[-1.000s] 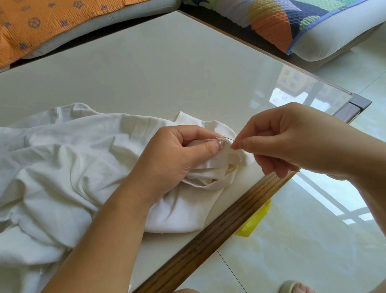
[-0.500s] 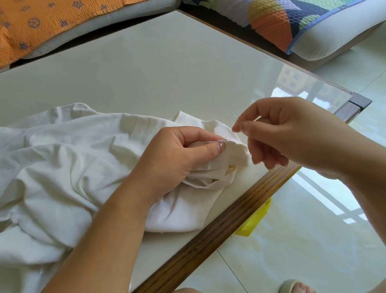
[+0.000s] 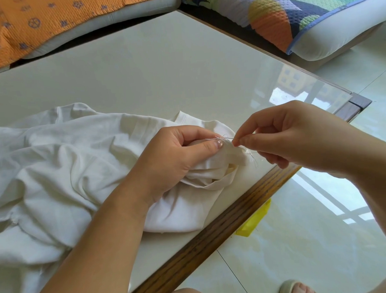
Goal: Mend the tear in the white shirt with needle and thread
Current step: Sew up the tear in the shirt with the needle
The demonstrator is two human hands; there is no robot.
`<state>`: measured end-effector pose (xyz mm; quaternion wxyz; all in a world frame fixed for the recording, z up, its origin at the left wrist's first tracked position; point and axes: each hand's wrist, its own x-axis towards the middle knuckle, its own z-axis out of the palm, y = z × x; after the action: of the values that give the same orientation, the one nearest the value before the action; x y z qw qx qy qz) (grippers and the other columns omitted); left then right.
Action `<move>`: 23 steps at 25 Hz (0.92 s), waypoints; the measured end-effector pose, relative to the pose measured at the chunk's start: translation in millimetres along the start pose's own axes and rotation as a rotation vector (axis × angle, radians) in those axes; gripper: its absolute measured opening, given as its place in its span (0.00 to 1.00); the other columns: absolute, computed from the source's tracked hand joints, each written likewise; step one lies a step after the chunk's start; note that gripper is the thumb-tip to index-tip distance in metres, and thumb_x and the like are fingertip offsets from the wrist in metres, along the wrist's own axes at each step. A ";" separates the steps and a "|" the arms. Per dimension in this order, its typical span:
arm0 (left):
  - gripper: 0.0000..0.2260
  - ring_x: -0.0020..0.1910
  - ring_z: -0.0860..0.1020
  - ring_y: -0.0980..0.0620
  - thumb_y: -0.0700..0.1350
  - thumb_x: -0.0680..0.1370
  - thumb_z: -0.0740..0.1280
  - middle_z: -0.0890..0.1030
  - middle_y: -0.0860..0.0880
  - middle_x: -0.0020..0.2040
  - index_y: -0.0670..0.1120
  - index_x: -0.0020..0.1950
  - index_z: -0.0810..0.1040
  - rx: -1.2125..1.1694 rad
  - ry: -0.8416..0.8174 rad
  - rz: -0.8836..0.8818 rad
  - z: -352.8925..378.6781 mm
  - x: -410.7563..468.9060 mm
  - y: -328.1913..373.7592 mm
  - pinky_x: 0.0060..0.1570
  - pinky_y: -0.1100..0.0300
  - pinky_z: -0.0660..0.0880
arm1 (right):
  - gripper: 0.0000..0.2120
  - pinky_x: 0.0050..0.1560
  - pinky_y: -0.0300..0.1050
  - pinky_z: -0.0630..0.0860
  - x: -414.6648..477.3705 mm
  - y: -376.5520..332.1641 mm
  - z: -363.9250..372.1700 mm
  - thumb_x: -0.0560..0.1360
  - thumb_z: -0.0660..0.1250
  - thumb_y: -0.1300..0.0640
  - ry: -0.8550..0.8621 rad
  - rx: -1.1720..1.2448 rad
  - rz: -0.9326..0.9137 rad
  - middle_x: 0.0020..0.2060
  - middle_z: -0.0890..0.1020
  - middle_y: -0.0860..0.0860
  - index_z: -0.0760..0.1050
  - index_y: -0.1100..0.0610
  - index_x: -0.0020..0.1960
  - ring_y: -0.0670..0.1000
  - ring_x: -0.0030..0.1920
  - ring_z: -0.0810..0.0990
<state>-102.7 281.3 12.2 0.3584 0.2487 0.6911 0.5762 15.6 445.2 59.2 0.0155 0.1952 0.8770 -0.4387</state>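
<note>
A stitch is in hand: the left hand (image 3: 177, 156) grips a bunched fold of the white shirt (image 3: 55, 163), thumb pressed along the fold's top, while the right hand (image 3: 298, 139) pinches the needle (image 3: 230, 138) between thumb and forefinger, its tip at the cloth just beside the left thumbnail. The shirt lies crumpled on the table (image 3: 140, 71) near its front edge, with loose thread (image 3: 253, 158) trailing below the fold. The next move, I judge, calls for driving the needle through the tear's edges, themselves too small to make out, without pricking the thumb
</note>
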 end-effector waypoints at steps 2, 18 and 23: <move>0.05 0.45 0.84 0.52 0.41 0.76 0.71 0.86 0.46 0.43 0.44 0.50 0.86 0.003 -0.005 0.001 -0.3 0.0 0.0 0.44 0.62 0.79 | 0.08 0.32 0.39 0.76 0.5 0.6 0.8 0.74 0.67 0.53 -0.001 0.012 -0.012 0.24 0.78 0.49 0.82 0.42 0.41 0.45 0.25 0.75; 0.04 0.46 0.85 0.52 0.43 0.75 0.72 0.87 0.48 0.44 0.47 0.48 0.86 0.029 -0.007 -0.018 -1.2 0.5 -0.8 0.46 0.60 0.78 | 0.07 0.32 0.40 0.71 5.3 6.6 -2.4 0.75 0.67 0.55 -0.005 0.177 -0.025 0.25 0.74 0.50 0.84 0.48 0.43 0.48 0.27 0.72; 0.04 0.46 0.85 0.53 0.42 0.75 0.72 0.87 0.49 0.44 0.47 0.48 0.86 0.029 -0.006 -0.023 -0.7 -0.1 -0.7 0.44 0.62 0.79 | 0.09 0.26 0.35 0.69 2.7 0.4 -7.6 0.77 0.67 0.59 0.106 0.418 -0.006 0.25 0.71 0.51 0.84 0.54 0.41 0.47 0.26 0.69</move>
<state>-103.1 280.7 11.6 0.3635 0.2474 0.7011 0.5614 14.4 452.2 63.1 -0.0729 0.2144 0.7671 -0.6002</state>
